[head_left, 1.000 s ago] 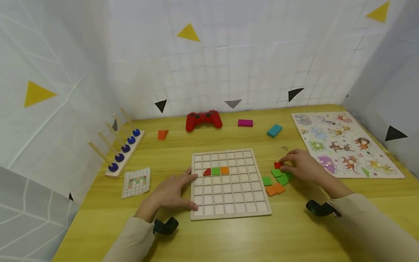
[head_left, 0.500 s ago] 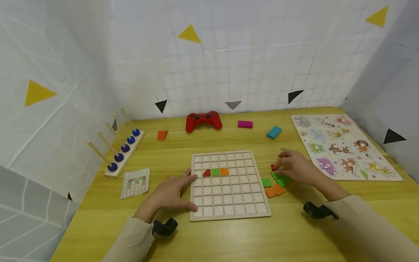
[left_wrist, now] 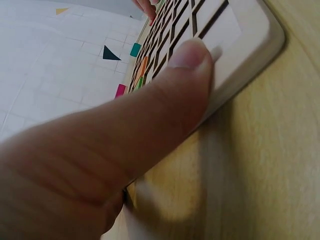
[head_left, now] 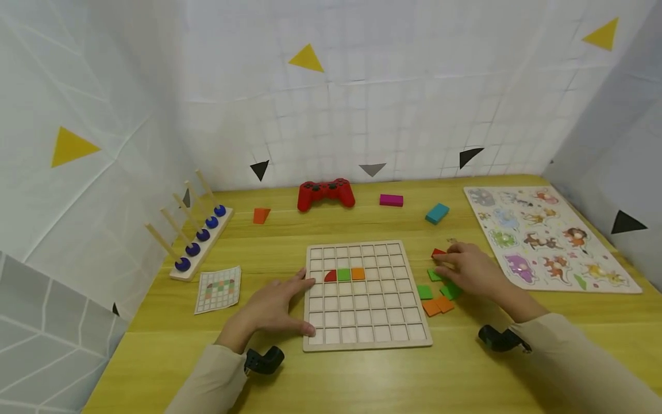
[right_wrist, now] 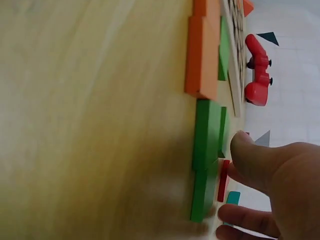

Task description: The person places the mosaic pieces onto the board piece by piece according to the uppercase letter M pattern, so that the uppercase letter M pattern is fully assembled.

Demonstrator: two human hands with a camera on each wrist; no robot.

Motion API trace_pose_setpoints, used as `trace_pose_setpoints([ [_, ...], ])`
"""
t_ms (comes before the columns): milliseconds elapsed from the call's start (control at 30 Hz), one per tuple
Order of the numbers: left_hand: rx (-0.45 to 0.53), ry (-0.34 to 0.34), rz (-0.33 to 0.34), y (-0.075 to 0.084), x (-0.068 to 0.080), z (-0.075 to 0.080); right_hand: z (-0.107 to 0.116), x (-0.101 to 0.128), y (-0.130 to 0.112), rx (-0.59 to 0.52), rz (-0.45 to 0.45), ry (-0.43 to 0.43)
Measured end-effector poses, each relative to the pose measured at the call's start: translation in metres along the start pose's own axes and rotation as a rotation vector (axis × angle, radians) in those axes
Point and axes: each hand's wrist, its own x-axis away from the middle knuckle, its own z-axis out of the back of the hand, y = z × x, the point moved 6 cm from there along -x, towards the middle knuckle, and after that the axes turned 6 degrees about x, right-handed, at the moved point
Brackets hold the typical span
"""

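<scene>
My left hand (head_left: 274, 305) rests at the left edge of a wooden grid board (head_left: 366, 347), fingertips and thumb on its rim. In the left wrist view the thumb (left_wrist: 187, 65) lies along the frame. A red quarter-round tile (head_left: 331, 276), a green tile (head_left: 343, 275) and an orange tile (head_left: 358, 273) sit in one row of the board. My right hand (head_left: 473, 273) reaches over loose tiles right of the board, thumb and forefinger apart. Its forefinger is right at a red tile (head_left: 438, 253). Green tiles (head_left: 424, 292) and orange tiles (head_left: 437, 306) lie nearby, some partly under the hand.
A small pattern card (head_left: 218, 289) and a peg stand (head_left: 196, 253) with blue beads are at left. Behind the board are an orange wedge (head_left: 261, 215), a red game controller (head_left: 326, 194), a magenta block (head_left: 391, 200) and a blue block (head_left: 437, 213). An animal puzzle (head_left: 550, 238) lies at right.
The red tile beside my right hand has shifted away from the green tiles, toward the back, with the fingers beside it. My left hand stays at the board's edge.
</scene>
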Motion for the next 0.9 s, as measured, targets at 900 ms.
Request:
trace_pose_setpoints([
  [900,-0.013,-0.002,0.004,0.001,0.000,-0.001,0.006,-0.016,-0.029,-0.085,0.090,0.030],
])
